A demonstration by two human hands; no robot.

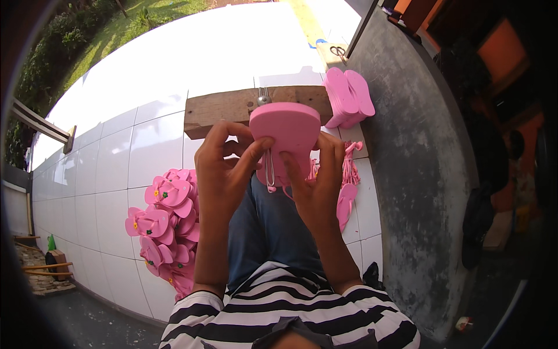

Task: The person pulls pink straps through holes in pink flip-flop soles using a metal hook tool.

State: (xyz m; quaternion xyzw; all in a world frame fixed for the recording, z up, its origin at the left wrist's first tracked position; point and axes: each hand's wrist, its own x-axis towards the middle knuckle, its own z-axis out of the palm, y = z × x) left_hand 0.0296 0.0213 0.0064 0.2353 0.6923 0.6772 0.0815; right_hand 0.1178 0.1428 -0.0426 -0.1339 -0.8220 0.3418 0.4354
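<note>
Finished pink sandals (165, 224) pile at my left, out of the way. My left hand (224, 168) and right hand (317, 180) both clamp the pink sole (286, 136) over my lap, steadying it around a metal tool (269, 168); spare soles (347, 96) wait rightward.

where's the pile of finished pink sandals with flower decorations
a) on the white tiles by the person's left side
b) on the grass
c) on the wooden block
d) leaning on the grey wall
a: the pile of flowered pink sandals lies on the white tiled floor left of the person's leg.
</note>
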